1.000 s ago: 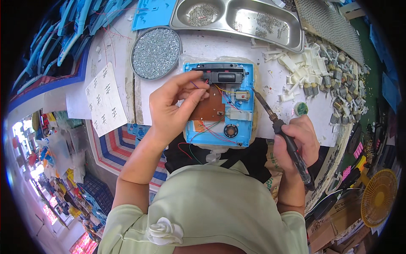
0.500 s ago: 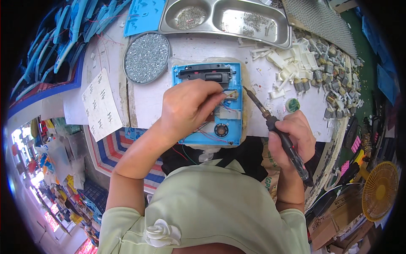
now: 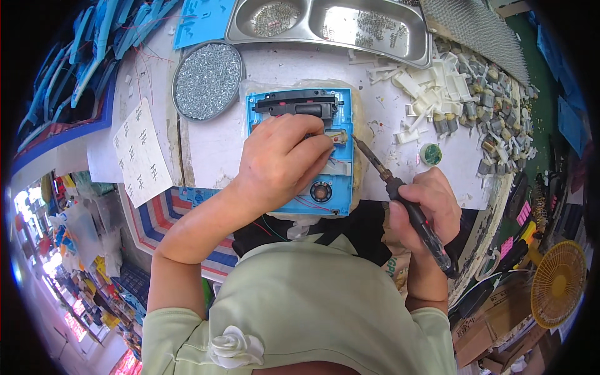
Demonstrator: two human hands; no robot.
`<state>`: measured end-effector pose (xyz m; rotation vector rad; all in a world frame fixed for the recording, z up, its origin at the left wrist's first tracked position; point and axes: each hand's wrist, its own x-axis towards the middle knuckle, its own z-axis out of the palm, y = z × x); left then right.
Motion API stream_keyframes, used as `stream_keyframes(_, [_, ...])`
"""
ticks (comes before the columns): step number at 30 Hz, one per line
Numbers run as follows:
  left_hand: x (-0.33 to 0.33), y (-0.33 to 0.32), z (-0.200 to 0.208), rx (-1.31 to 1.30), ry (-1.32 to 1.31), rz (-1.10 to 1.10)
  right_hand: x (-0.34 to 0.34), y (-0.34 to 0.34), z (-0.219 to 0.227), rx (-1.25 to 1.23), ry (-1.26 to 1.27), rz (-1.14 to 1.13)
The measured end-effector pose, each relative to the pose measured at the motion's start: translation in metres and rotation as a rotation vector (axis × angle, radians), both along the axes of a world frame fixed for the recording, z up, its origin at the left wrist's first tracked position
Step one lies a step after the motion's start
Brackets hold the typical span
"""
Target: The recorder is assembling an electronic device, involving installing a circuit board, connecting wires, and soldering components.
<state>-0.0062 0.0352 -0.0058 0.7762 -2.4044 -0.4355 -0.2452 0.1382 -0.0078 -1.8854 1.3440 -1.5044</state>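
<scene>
A blue plastic casing point(image 3: 343, 199) lies open in front of me, with a long black part point(image 3: 299, 107) across its far end. Near its close edge sits a round black speaker-like part point(image 3: 321, 192), thin red wires beside it. My left hand point(image 3: 281, 159) reaches over the casing, fingers curled together above its middle; the fingertips and whatever they pinch are hidden. Beside them a small metal-and-tan part point(image 3: 338, 137) shows. In my right hand point(image 3: 432, 203) is a soldering iron point(image 3: 414, 211), its tip close to the casing's right edge.
A round dish of small metal pieces point(image 3: 207, 81) stands left of the casing. Behind is a steel tray point(image 3: 315, 39) with small parts. White plastic pieces point(image 3: 437, 87) and small motors point(image 3: 497, 106) are piled right, near a small round green-topped container point(image 3: 430, 154). Marked paper point(image 3: 142, 156) lies left.
The whole view has shifted slightly. My left fingers have curled in further over the casing. The soldering iron stays in my right hand, its tip still by the casing's right edge.
</scene>
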Motion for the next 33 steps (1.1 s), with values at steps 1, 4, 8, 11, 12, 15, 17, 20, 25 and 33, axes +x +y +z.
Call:
stream_keyframes(1, [0.0004,0.0,-0.0003,0.002,0.006,0.001,0.0005,0.0001,0.0,0.0,-0.001,0.004])
stream_keyframes(4, [0.001,-0.0006,-0.0017,0.006,0.022,0.005,0.0018,0.0004,-0.0007,0.005,-0.001,0.017])
stream_keyframes(8, [0.0007,-0.0017,-0.0018,0.003,0.037,0.003,0.0034,0.0015,-0.0013,0.012,-0.003,0.029])
stream_keyframes(11, [0.0005,-0.0012,-0.0011,0.001,0.033,0.005,0.0035,0.0026,-0.0025,0.018,-0.003,0.039])
stream_keyframes(12, [0.0007,-0.0012,-0.001,-0.001,0.029,0.006,0.0036,0.0028,-0.0029,0.022,-0.002,0.042])
stream_keyframes(15, [0.0015,-0.0011,-0.0031,0.005,0.033,0.005,0.0057,0.0016,-0.003,0.02,-0.004,0.037])
stream_keyframes(17, [0.0011,-0.0012,-0.0028,0.007,0.038,0.008,0.0061,0.0017,-0.0024,0.027,0.004,0.033])
stream_keyframes(20, [0.0014,-0.0005,-0.0019,0.01,0.038,0.013,0.0077,0.0021,-0.0035,0.034,0.003,0.03])
stream_keyframes(25, [0.0019,0.0003,-0.003,0.009,0.041,0.018,0.0097,0.0045,-0.0059,0.05,-0.011,0.021])
stream_keyframes(33, [0.0015,-0.001,-0.0036,0.0,0.05,0.015,0.0062,0.0072,-0.0046,0.043,-0.041,-0.002])
